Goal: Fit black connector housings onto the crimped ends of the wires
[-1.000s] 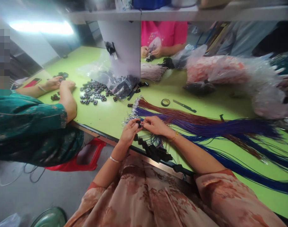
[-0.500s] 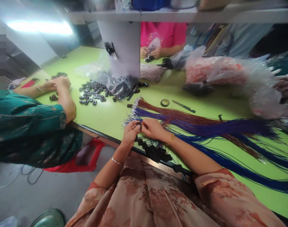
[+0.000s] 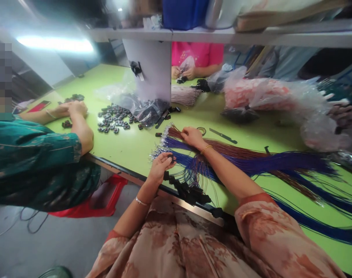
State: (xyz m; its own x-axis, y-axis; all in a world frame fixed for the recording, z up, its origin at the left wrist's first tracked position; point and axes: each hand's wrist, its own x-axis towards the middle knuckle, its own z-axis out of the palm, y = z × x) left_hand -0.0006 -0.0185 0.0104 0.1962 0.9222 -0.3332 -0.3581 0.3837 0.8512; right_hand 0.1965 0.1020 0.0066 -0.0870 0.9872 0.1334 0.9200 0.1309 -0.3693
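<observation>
My left hand [image 3: 161, 166] is closed on a small black connector [image 3: 171, 157] near the table's front edge. Farther in, my right hand [image 3: 192, 137] rests over the bundle of brown wires [image 3: 176, 133], its fingers pinched at the wires near their silvery ends; whether a wire is between them is too small to tell. Blue-purple wires [image 3: 239, 158] lie beside the brown ones and run to the right. A row of black connectors [image 3: 187, 193] with thin wires hangs along the front edge, below my hands.
Loose black connectors [image 3: 114, 117] lie left of a plastic bag [image 3: 148, 112]. Tape [image 3: 203, 131] and a flat dark blade-like tool [image 3: 223, 136] sit beyond the wires. A person in green works at left, another in pink across the table. A shelf [image 3: 280, 36] spans above.
My right hand has left the connector at my left hand and moved up to the brown wires. My left hand still holds the connector. The view has tilted slightly upward.
</observation>
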